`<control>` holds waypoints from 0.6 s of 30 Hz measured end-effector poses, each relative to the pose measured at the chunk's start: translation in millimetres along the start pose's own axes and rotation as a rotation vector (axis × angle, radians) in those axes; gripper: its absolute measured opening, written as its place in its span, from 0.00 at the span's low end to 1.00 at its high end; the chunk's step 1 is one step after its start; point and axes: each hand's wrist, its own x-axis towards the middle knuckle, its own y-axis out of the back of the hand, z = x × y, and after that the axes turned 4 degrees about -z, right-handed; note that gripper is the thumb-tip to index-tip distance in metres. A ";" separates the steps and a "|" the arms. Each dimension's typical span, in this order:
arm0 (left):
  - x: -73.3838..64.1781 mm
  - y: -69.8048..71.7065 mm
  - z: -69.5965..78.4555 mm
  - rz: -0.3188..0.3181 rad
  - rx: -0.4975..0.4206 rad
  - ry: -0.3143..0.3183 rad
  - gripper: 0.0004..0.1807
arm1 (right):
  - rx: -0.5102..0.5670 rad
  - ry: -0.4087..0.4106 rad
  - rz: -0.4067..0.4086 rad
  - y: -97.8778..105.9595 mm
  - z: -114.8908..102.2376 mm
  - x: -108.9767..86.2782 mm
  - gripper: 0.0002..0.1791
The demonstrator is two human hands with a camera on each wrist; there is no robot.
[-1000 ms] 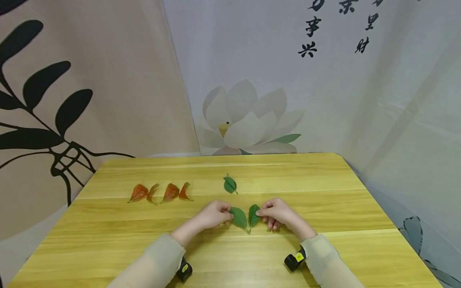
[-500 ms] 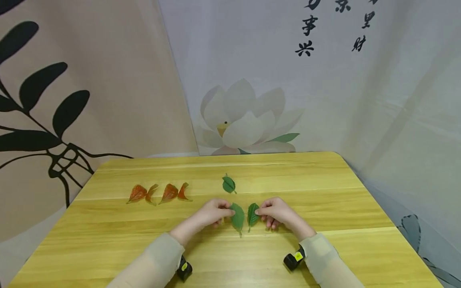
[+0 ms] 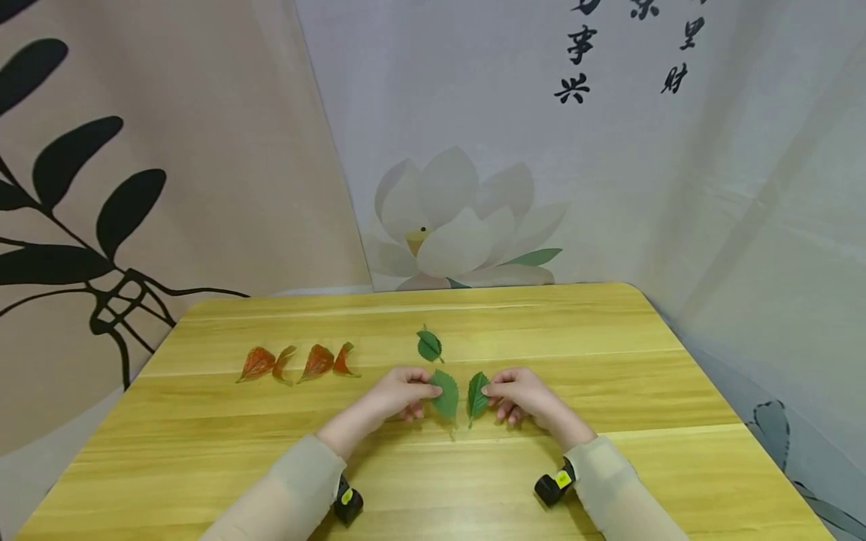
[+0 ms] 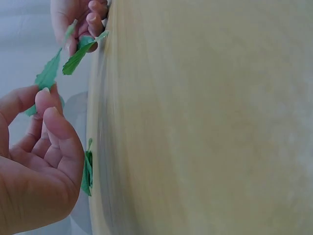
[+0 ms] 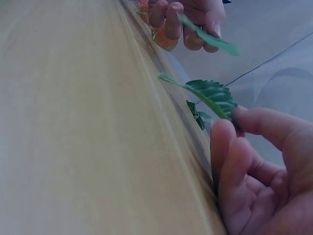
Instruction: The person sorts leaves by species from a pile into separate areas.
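My left hand (image 3: pixel 401 392) pinches a pale-sided green leaf (image 3: pixel 445 396) by its upper left edge, the stem pointing down toward me. Opposite it, my right hand (image 3: pixel 524 394) pinches a darker, narrower green leaf (image 3: pixel 477 395) with toothed edges and clear veins. A small gap separates the two leaves, and both are held above the table. In the left wrist view the left hand's leaf (image 4: pixel 48 73) is gripped between thumb and fingertip. The right wrist view shows the right hand's leaf (image 5: pixel 212 97) pinched the same way, stem outward.
Another green leaf piece (image 3: pixel 429 345) lies on the wooden table (image 3: pixel 433 488) just beyond the hands. Left of it are orange-red husk-like pieces (image 3: pixel 318 362) and more such pieces (image 3: pixel 258 364) in a row. A printed curtain (image 3: pixel 467 218) hangs behind the table.
The two leaves, touching near their stems one second ago, have come apart. The left leaf has turned more upright, and both hands have shifted slightly away from me.
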 end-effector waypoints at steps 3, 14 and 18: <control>0.3 -0.3 0.4 0.011 -0.003 -0.003 0.13 | 0.002 0.005 0.000 0.8 0.2 -0.2 0.11; -0.1 0.6 -2.4 0.017 -0.005 -0.007 0.16 | 0.004 0.006 0.000 1.1 0.0 -0.6 0.11; 0.4 1.3 -3.1 0.007 -0.014 -0.031 0.18 | 0.009 0.007 -0.003 1.4 0.6 -0.7 0.11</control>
